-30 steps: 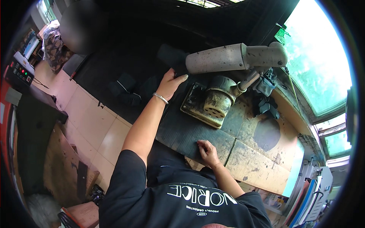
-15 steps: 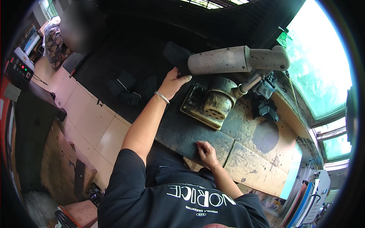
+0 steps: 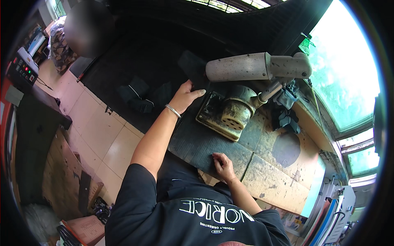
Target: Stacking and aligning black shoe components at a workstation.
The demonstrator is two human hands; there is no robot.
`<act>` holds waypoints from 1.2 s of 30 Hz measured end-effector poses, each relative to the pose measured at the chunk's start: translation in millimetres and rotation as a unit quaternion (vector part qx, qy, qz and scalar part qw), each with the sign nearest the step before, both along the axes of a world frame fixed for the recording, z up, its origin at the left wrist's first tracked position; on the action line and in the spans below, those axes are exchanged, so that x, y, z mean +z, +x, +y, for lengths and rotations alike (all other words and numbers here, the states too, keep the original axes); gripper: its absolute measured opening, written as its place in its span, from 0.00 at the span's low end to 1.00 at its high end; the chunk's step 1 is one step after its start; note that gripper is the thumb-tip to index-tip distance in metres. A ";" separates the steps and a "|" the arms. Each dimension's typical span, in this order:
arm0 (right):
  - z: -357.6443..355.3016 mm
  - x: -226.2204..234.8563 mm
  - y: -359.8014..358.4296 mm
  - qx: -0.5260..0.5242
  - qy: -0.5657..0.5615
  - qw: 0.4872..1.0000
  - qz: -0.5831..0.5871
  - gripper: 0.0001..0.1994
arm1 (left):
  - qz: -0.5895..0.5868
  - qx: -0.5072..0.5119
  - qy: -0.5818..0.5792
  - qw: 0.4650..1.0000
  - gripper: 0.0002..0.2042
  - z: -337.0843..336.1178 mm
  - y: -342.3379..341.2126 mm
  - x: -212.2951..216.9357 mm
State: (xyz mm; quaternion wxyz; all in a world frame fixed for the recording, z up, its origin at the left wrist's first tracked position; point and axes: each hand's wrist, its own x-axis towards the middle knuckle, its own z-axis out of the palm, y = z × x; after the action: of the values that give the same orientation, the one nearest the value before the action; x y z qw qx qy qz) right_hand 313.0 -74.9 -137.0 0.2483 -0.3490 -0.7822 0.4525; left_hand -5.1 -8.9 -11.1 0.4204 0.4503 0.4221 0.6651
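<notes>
My left hand [image 3: 185, 97], with a bangle on its wrist, reaches forward over the dark bench. Its fingers close on the lower edge of a dark flat piece of cloth [image 3: 191, 62], beside the end of a pale ribbed lamp-like head [image 3: 238, 67]; the fingertips are hard to make out against the black. Right of that hand stands a worn, stained round machine part on a square base [image 3: 238, 108], joined to the ribbed head by a metal arm. My right hand [image 3: 223, 166] rests at the bench's near edge with its fingers curled in, nothing visible in them.
Folded dark cloth pieces [image 3: 137, 94] lie left of my left hand. Stained boards [image 3: 277, 176] cover the bench on the right, below a bright window [image 3: 349, 61]. Another person [image 3: 61, 45] is at the far left, near a control box with lit buttons [image 3: 25, 69].
My left hand has drawn slightly back toward me, and the dark cloth has shifted with it. My right hand has stayed in place. The view has tilted a little.
</notes>
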 end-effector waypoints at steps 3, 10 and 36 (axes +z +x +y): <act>0.0 -2.1 0.6 -0.002 0.002 1.000 -0.001 0.13 | -0.008 -0.020 -0.001 1.000 0.22 -6.1 -1.3 -1.4; 1.2 0.5 1.1 0.006 0.019 1.000 -0.009 0.13 | -0.021 -0.047 -0.033 0.998 0.25 -2.8 -7.9 3.8; 1.2 -2.0 2.2 0.008 0.004 1.000 -0.004 0.13 | 0.151 -0.037 -0.108 0.982 0.27 9.8 2.4 23.0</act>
State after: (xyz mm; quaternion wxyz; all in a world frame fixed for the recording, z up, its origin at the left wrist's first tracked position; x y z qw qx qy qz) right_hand 315.2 -73.7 -139.0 0.2430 -0.3431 -0.7878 0.4501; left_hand -2.6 0.9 11.8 0.4225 0.5130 0.5333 0.5234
